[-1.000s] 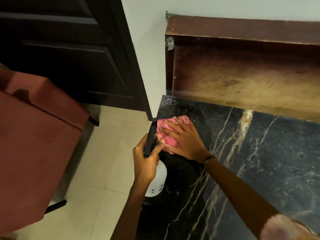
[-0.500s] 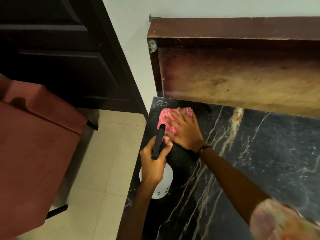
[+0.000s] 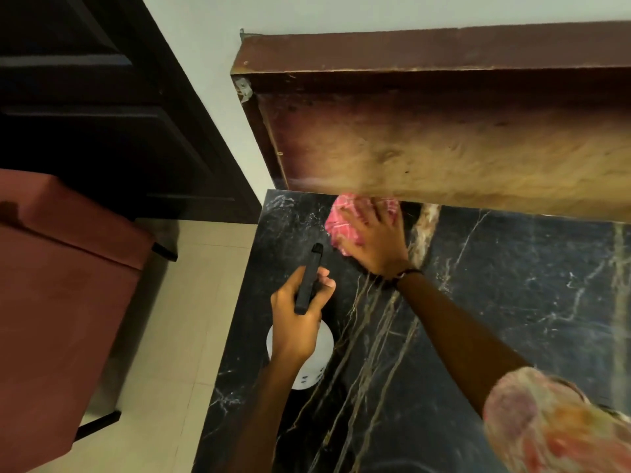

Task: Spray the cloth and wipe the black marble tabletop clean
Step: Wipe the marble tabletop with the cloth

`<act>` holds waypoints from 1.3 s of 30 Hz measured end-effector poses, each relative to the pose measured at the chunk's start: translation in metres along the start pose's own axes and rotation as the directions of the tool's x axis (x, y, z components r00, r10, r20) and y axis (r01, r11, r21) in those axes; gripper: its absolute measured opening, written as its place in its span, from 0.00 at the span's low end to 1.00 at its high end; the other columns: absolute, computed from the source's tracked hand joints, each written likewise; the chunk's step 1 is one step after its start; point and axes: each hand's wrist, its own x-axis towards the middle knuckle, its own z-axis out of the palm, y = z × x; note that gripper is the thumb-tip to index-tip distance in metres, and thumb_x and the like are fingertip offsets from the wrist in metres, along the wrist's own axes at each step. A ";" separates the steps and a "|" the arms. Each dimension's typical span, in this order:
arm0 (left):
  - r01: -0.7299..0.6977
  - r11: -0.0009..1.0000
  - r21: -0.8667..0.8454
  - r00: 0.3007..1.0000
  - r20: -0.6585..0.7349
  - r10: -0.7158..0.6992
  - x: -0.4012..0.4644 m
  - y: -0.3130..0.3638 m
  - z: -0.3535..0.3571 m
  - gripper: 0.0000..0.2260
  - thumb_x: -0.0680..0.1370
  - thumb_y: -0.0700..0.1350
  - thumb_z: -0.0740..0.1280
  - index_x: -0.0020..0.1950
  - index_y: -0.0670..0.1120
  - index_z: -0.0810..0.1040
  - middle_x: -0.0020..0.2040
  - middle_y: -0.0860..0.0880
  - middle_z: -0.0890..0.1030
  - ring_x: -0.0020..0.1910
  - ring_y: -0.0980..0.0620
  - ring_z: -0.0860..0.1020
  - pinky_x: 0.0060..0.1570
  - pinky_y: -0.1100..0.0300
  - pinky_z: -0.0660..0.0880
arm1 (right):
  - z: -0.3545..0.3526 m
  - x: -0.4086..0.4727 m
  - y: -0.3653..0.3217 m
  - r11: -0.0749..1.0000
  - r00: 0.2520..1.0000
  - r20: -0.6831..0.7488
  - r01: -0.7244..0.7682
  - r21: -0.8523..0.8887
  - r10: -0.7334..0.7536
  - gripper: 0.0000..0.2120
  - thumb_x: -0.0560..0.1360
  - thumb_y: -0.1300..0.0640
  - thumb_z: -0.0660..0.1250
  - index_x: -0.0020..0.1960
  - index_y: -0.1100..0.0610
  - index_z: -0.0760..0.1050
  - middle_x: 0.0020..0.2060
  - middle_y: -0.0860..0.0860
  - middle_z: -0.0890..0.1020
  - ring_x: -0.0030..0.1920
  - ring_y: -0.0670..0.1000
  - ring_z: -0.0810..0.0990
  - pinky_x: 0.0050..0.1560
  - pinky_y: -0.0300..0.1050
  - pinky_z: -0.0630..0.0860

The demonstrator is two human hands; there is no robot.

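Wiping stage; right hand (image 3: 374,245) spread flat on pink cloth (image 3: 345,227) at far left corner of black marble counter (image 3: 512,285), upper centre of frame; left hand (image 3: 300,314) wrapped round spray bottle (image 3: 309,278); best keep palm pressure even, overlap strokes along wooden edge.
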 end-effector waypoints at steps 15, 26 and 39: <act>-0.004 1.000 0.007 1.000 -0.014 0.004 -0.029 -0.002 0.048 0.06 0.74 0.36 0.68 0.49 0.42 0.80 0.38 0.53 0.82 0.29 0.61 0.76 0.31 0.72 0.71 | -0.017 -0.037 0.090 0.978 0.977 0.031 -0.210 0.018 0.209 0.35 0.73 0.31 0.48 0.73 0.47 0.64 0.71 0.57 0.69 0.70 0.65 0.66 0.66 0.73 0.59; -0.043 0.997 0.060 0.999 -0.012 0.044 -0.049 0.001 0.055 0.05 0.73 0.39 0.68 0.47 0.45 0.80 0.36 0.54 0.81 0.27 0.61 0.75 0.31 0.73 0.70 | -0.042 -0.127 0.167 0.979 0.978 0.084 -0.198 0.055 0.193 0.36 0.74 0.28 0.39 0.74 0.44 0.60 0.73 0.54 0.67 0.72 0.61 0.62 0.65 0.72 0.61; 0.026 0.998 0.057 0.997 -0.069 -0.022 -0.099 -0.004 0.048 0.04 0.74 0.39 0.68 0.47 0.45 0.80 0.29 0.55 0.77 0.25 0.59 0.72 0.31 0.69 0.68 | -0.028 -0.214 0.095 0.988 0.984 0.100 0.144 0.048 -0.148 0.32 0.75 0.31 0.49 0.74 0.44 0.62 0.74 0.51 0.65 0.74 0.58 0.58 0.68 0.70 0.60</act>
